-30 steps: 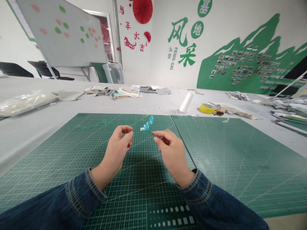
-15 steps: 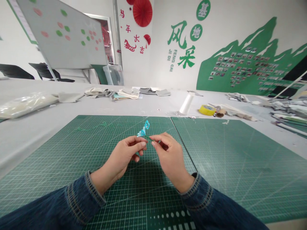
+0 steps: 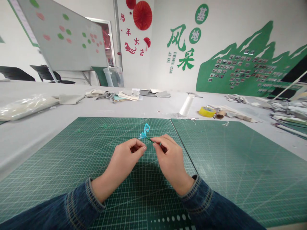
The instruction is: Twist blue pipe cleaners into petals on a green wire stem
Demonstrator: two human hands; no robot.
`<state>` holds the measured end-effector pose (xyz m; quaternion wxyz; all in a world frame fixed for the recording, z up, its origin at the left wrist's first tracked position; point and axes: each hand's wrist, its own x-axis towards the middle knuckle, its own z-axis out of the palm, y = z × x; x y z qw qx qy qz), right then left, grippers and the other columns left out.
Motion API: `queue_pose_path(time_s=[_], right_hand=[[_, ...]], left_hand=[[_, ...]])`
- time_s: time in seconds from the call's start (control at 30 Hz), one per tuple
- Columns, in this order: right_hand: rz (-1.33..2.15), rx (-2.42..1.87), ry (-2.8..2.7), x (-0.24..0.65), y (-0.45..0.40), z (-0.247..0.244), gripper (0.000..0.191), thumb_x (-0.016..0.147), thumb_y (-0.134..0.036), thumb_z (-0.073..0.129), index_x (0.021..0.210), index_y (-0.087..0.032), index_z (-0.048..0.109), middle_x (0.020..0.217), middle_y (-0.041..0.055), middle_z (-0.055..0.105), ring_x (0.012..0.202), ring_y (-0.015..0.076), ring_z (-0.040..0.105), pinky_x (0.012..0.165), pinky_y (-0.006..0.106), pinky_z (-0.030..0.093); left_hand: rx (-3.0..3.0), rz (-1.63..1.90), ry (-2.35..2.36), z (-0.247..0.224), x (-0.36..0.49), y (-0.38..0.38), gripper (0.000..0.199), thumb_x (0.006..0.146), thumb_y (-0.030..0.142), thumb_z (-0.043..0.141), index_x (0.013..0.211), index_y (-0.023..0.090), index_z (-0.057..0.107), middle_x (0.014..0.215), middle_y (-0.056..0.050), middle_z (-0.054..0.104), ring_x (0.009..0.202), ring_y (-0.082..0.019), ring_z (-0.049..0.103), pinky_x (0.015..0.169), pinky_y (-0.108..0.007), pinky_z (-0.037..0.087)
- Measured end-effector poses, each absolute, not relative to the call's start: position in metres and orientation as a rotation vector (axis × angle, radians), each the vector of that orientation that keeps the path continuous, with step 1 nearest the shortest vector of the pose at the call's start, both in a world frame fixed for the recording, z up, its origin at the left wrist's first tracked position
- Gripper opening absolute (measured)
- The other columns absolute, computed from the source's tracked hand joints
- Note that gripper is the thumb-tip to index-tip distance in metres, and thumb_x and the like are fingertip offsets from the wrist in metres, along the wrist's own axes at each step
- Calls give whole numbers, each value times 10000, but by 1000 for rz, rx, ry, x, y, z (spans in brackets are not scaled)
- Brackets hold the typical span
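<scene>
A small light-blue craft flower [image 3: 145, 131] with a looped top and a thin dark-green stem [image 3: 150, 140] is held up over the cutting mat [image 3: 79, 163]. My right hand [image 3: 170, 156] pinches the stem between thumb and fingertips, the bloom pointing up and to the left. Just below and left of the bloom, my left hand [image 3: 127, 159] has thumb and index finger pressed together. Whatever lies between those fingertips is too small to make out. The left fingertips appear slightly apart from the stem.
Green thread scraps [image 3: 105, 126] lie on the mat's far left part. A second green mat [image 3: 240, 159] adjoins on the right. Behind stand a white thread cone [image 3: 186, 105] and a yellow tape roll [image 3: 207, 111]. Fabric pieces [image 3: 129, 95] and a plastic-wrapped bundle [image 3: 28, 107] lie farther off.
My left fingers have come off the base of the flower and closed into a tighter pinch. The flower has turned a little, and my right hand still holds its stem.
</scene>
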<state>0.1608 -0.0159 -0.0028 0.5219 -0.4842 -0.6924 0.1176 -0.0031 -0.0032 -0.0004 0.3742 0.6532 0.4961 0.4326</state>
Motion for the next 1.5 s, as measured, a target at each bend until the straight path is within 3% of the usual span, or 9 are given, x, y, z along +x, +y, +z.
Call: queue_pose_path(time_s=[0.13, 0.3, 0.5, 0.73, 0.87, 1.1, 1.2, 1.33, 1.5], right_hand=[[239, -1171, -1718, 162, -16, -3, 261, 896, -68, 490, 964, -220, 691, 887, 35, 656, 817, 176, 621, 768, 320, 503], [164, -1252, -1924, 160, -19, -6, 243, 920, -82, 482, 998, -191, 685, 946, 52, 671, 847, 185, 628, 791, 322, 496], [-28, -1260, -2167, 159, -20, -7, 267, 932, -75, 461, 950, -199, 696, 925, 54, 676, 849, 211, 577, 764, 347, 462], [-28, -990, -2401, 164, -11, -1, 284, 931, -67, 450, 913, -184, 708, 864, 61, 679, 784, 207, 521, 736, 358, 447], [367, -803, -2287, 166, -12, 6, 251, 918, -63, 505, 887, -196, 716, 875, 33, 687, 823, 170, 572, 768, 320, 463], [960, -943, -1619, 165, -12, 11, 132, 810, -105, 661, 830, -221, 722, 798, -10, 647, 773, 132, 576, 719, 278, 445], [1123, -979, -1359, 161, -10, 3, 77, 781, -153, 682, 826, -209, 709, 772, -14, 655, 710, 112, 557, 666, 256, 439], [1298, -962, -1160, 156, -12, 1, 91, 769, -194, 664, 860, -191, 655, 550, -68, 530, 493, 77, 461, 475, 206, 354], [1259, -1069, -1196, 155, -15, 5, 137, 785, -210, 621, 919, -183, 623, 569, -61, 552, 441, 86, 493, 416, 208, 373]], left_hand=[[2026, 1121, 1344, 3, -5, -7, 133, 843, 269, 613, 730, 223, 669, 676, 6, 647, 625, -154, 575, 597, -255, 405], [2660, 1023, 1385, 7, -12, -9, 186, 946, 236, 478, 909, 197, 656, 827, -43, 644, 760, -186, 570, 700, -310, 411], [3069, 811, 1264, 21, -23, 0, 194, 929, 168, 496, 976, 202, 682, 947, -78, 665, 885, -249, 522, 782, -383, 379], [2764, 677, 971, 28, -37, 25, 152, 892, 255, 604, 815, 248, 735, 837, -16, 691, 847, -201, 543, 813, -355, 379], [2390, 612, 888, 33, -48, 30, 102, 835, 264, 666, 782, 246, 751, 833, 0, 679, 872, -180, 586, 838, -317, 414], [1839, 832, 912, 28, -44, 25, 92, 803, 286, 693, 750, 214, 714, 787, 21, 613, 748, -131, 547, 701, -260, 412], [1722, 918, 970, 17, -31, 21, 116, 778, 307, 719, 730, 203, 698, 746, 23, 602, 762, -138, 541, 730, -271, 409], [1514, 1050, 975, 3, -14, 13, 93, 766, 287, 723, 762, 197, 704, 815, 6, 671, 846, -159, 590, 843, -305, 432], [1512, 1099, 1103, -2, -6, 4, 143, 793, 333, 703, 779, 191, 702, 807, -9, 707, 813, -173, 622, 798, -315, 466]])
